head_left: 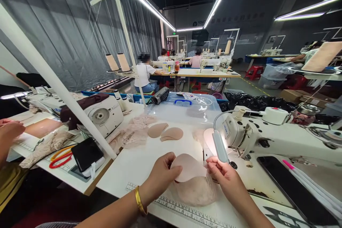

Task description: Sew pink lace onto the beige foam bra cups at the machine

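Note:
My left hand [162,171] grips a smooth beige bra cup [188,168] by its left edge, thumb on top and fingers underneath. At the cup's right tip, my right hand [221,172] pinches the edge of pale sheer lace [196,192] between thumb and fingers. This lace hangs below the cup, over the table. Just beyond the right hand is the lit needle area of a white sewing machine [232,131], partly hidden behind a grey lamp head [220,146]. Loose bra cups [173,134] lie farther back, beside more lace [133,131].
A black phone [291,188], a pink-tipped pen [288,165] and black snips [283,217] lie at the right. A clear plastic box [184,110] stands behind. At the left, a co-worker's hand [10,131] is near orange-and-red scissors [61,157] and a second sewing machine [103,115].

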A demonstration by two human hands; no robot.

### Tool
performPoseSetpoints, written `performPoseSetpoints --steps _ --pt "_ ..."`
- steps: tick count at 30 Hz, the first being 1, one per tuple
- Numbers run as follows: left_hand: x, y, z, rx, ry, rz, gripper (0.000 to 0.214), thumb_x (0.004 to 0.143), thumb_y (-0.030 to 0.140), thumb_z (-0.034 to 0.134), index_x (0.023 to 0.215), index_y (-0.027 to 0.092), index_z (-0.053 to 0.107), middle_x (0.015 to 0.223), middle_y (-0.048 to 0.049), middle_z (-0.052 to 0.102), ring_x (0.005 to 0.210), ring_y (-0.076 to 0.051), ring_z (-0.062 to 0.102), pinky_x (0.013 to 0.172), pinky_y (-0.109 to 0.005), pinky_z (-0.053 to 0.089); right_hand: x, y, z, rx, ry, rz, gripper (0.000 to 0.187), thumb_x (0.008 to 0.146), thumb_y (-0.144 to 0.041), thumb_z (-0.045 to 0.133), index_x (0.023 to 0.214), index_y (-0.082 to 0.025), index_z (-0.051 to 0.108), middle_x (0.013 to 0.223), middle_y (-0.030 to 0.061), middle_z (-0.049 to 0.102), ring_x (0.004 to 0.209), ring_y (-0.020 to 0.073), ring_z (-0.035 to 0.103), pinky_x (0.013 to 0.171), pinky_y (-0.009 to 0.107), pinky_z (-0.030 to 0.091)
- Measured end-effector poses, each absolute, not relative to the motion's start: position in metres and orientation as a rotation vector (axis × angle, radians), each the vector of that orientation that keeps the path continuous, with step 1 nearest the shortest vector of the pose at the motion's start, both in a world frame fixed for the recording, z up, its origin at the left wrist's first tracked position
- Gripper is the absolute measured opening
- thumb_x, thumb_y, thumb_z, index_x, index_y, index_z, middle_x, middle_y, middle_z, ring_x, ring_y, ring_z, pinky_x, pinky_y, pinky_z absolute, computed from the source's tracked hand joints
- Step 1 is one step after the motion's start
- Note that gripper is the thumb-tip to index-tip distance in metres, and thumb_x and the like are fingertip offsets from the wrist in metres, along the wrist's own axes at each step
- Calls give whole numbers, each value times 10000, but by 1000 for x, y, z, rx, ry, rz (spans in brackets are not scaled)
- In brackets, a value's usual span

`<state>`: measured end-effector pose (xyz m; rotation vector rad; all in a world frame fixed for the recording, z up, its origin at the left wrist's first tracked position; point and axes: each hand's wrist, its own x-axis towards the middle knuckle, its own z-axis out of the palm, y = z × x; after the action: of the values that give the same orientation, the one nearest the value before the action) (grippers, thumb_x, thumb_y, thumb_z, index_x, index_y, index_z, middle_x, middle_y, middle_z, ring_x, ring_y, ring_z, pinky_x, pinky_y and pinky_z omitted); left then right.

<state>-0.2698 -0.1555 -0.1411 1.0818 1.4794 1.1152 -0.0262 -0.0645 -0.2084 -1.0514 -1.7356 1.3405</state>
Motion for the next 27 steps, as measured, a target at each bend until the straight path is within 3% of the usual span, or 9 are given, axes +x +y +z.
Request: performPoseSetpoints --steps 5,9,11,13,15,18,22,25,27 --pt "-256 -162 -164 1168 1640 1125 284 741 405 635 703 216 427 711 44 401 703 -140 398 639 -273 332 -25 -69 -203 -1016 -1744 1338 560 978 -689 596 1197 -188 718 984 97 775 895 254 756 815 386 638" --pt "-256 -167 -155 1412 1683 877 247 798 416 665 791 208 531 826 -2 559 807 -202 532 743 -324 451 -25 -72 -202 -1012 -1798 1249 513 926 -634 693 1198 -200 712 1032 109 795 951 276 773 885 411 633" --pt "-259 -168 -140 1670 1738 780 309 786 427 755 945 198 621 1024 -66 641 978 -274 588 896 -410 499 -24 -76 -198 -1030 -1819 1193 430 950 -595 671 1170 -229 723 1032 99 802 963 280 775 877 404 627" --pt "-260 -163 -124 1924 1696 823 522 771 453 830 1181 194 636 1283 -145 625 1206 -345 557 1070 -502 461 -24 -84 -191 -990 -1907 1092 315 982 -522 656 1151 -269 734 1042 77 806 966 266 774 851 377 626" --pt "-259 -154 -111 2075 1471 831 655 800 454 834 1355 211 583 1413 -161 593 1299 -333 540 1136 -488 435 -25 -95 -185 -851 -2058 913 212 1020 -411 621 1167 -306 732 1035 52 803 937 241 768 806 350 624" --pt "-254 -136 -103 2029 1219 578 553 829 414 799 1323 254 607 1185 -61 711 1017 -229 664 915 -343 527 -25 -110 -178 -683 -2130 651 218 1050 -288 568 1206 -326 715 991 46 788 852 227 731 754 353 608" --pt "-260 -122 -110 1953 1132 249 192 868 414 724 924 239 669 745 42 637 693 -156 589 641 -250 424 -16 -120 -169 -781 -1953 570 147 1039 -339 620 1134 -326 731 961 57 768 840 248 710 796 383 620" --pt "-272 -121 -114 2016 1208 166 316 920 415 665 694 216 569 579 49 541 558 -137 508 557 -250 364 -9 -123 -160 -888 -1871 532 135 1026 -412 637 1076 -333 735 915 52 751 801 249 705 743 364 632" --pt "-281 -123 -114 2197 1420 246 311 934 378 651 680 213 581 567 35 552 538 -145 495 557 -265 357 -9 -124 -156 -904 -1856 491 119 1027 -393 635 1080 -332 722 887 45 745 733 231 685 697 354 624"
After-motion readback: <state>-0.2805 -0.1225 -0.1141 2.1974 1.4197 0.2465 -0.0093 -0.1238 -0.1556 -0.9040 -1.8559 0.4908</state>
